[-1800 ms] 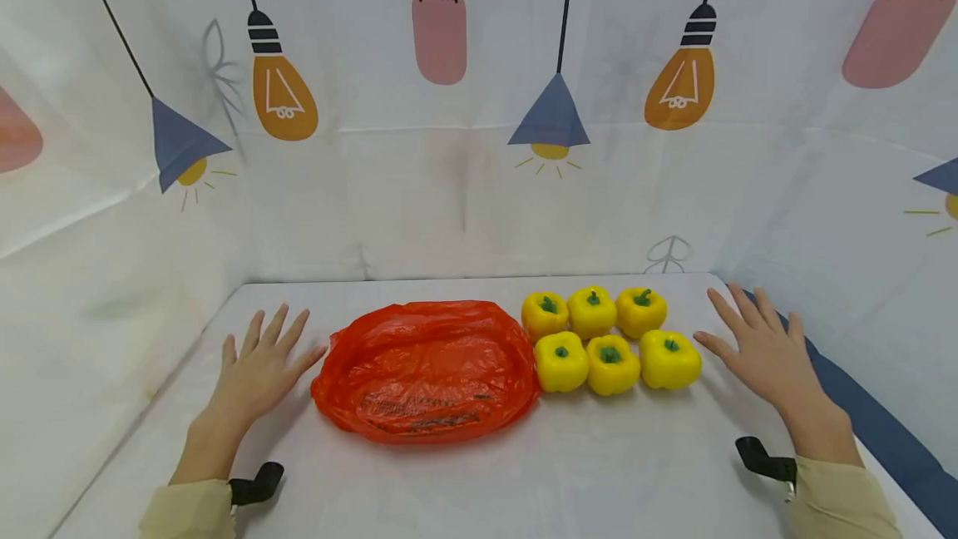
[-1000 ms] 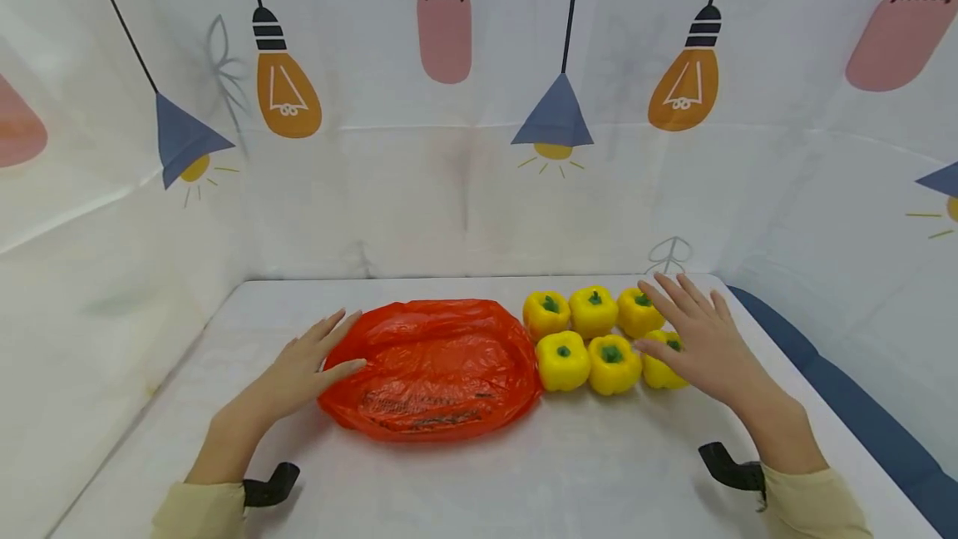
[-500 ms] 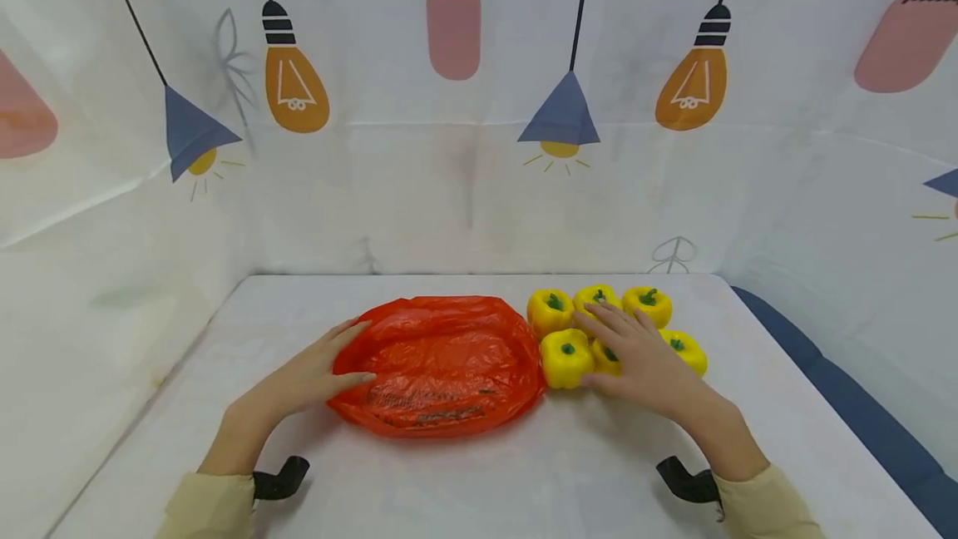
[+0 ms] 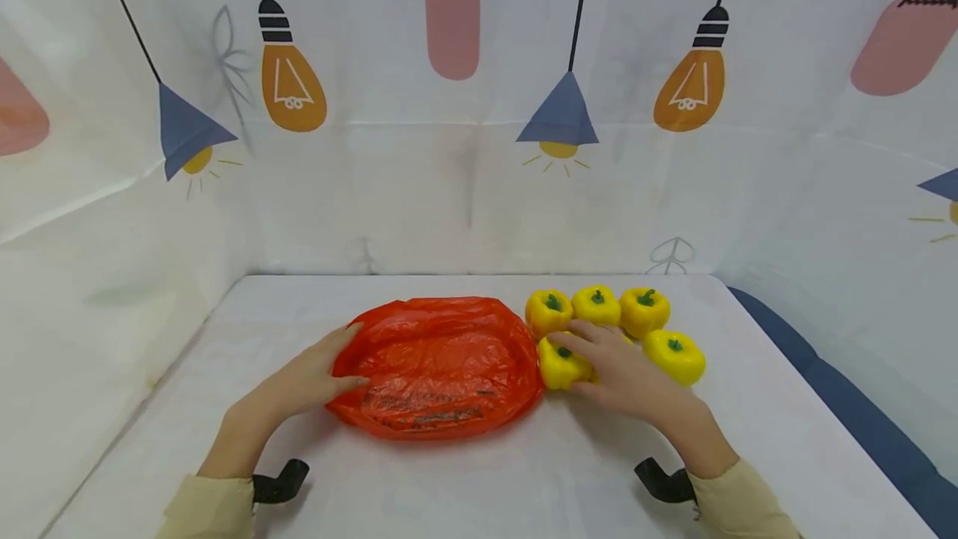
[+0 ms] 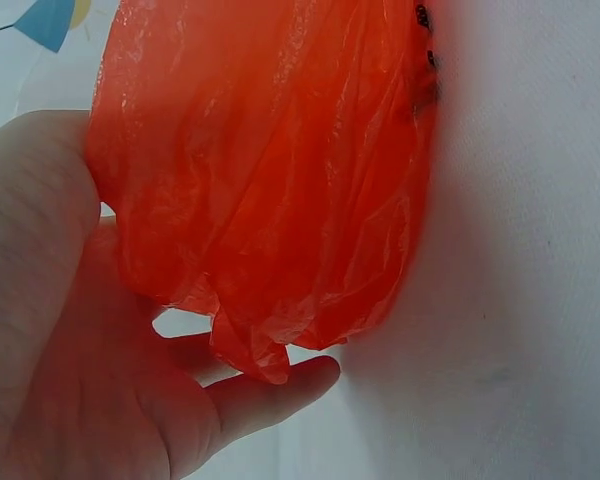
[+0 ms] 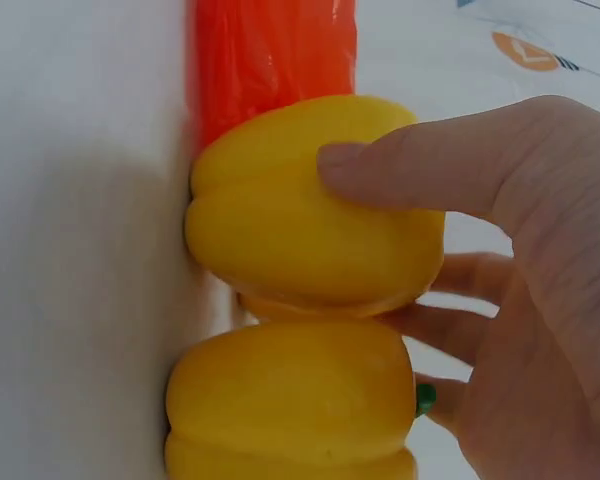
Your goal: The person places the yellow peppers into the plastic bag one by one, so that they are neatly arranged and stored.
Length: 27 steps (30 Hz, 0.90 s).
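A red plastic bag [image 4: 441, 364] lies spread out and crumpled on the table. My left hand [image 4: 295, 381] is at its left end, thumb and fingers apart around the rim. In the left wrist view, the bag's folds [image 5: 270, 170] hide the thumb's tip and touch the fingers. My right hand [image 4: 624, 368] holds the front-row yellow bell pepper [image 4: 557, 364] nearest the bag. In the right wrist view, the thumb lies on the near side of that pepper [image 6: 290, 220], with the fingers behind it. A second yellow pepper [image 6: 290, 400] sits just beside it.
A back row of yellow peppers [image 4: 596, 306] stands behind my right hand, and another pepper [image 4: 675, 358] is to its right. My right hand mostly covers the middle front pepper. A white printed curtain [image 4: 404, 198] rises behind the white table [image 4: 464, 489].
My right hand has moved left from the table's right side, over the peppers, and taken hold of the one nearest the bag. My left hand has moved right, up to the bag's left rim.
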Each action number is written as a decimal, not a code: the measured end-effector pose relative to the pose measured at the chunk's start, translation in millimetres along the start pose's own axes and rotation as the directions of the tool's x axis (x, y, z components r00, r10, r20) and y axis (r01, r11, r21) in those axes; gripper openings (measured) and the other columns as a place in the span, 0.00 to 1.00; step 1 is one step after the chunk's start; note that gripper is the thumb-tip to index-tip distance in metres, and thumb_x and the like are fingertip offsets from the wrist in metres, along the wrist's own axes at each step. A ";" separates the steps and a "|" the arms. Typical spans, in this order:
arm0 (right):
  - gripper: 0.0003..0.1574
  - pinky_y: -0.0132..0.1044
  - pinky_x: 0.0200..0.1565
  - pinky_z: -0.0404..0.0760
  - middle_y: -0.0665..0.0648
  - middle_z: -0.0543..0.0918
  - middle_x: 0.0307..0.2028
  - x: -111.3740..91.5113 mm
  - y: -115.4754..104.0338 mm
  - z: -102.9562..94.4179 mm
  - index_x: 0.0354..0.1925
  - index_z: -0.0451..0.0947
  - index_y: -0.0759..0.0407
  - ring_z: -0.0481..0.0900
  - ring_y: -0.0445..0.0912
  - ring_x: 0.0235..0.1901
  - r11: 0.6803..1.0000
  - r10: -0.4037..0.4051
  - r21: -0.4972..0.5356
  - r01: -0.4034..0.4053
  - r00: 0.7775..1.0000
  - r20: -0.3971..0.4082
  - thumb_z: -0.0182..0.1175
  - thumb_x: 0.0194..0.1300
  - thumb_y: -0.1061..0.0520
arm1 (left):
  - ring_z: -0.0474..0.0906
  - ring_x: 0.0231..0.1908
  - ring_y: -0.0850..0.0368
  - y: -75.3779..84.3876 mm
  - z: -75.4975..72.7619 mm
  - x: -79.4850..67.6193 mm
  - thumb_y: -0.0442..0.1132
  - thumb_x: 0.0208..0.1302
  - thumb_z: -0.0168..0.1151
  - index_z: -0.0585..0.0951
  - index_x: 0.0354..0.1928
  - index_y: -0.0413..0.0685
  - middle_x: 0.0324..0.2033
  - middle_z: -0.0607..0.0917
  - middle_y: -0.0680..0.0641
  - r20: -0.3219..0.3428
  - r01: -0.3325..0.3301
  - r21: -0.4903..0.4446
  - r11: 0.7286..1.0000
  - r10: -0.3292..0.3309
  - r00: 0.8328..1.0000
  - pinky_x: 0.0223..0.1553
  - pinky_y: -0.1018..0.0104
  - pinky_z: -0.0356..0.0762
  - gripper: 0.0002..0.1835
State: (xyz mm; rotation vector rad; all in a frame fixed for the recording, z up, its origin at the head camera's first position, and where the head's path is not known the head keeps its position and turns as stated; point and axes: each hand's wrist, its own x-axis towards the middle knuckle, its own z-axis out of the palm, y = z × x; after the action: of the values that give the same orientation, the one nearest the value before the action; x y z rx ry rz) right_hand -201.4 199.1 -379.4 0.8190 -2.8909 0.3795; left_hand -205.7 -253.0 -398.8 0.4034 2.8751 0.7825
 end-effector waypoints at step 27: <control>0.41 0.37 0.50 0.81 0.47 0.69 0.62 52.5 -53.9 -7.0 0.67 0.70 0.36 0.73 0.43 0.53 0.960 -0.109 0.242 0.138 0.986 -0.130 0.65 0.56 0.58 | 0.52 0.75 0.31 13.3 -7.4 -2.8 0.43 0.65 0.65 0.51 0.78 0.42 0.76 0.55 0.34 0.001 -0.001 0.000 1.000 0.001 1.000 0.70 0.31 0.57 0.46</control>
State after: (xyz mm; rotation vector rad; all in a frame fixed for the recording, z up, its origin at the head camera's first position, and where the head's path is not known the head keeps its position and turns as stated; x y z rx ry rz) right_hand -217.1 130.4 -352.2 0.9729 -2.7024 0.7637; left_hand -201.6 -246.3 -385.4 0.4053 2.8746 0.7825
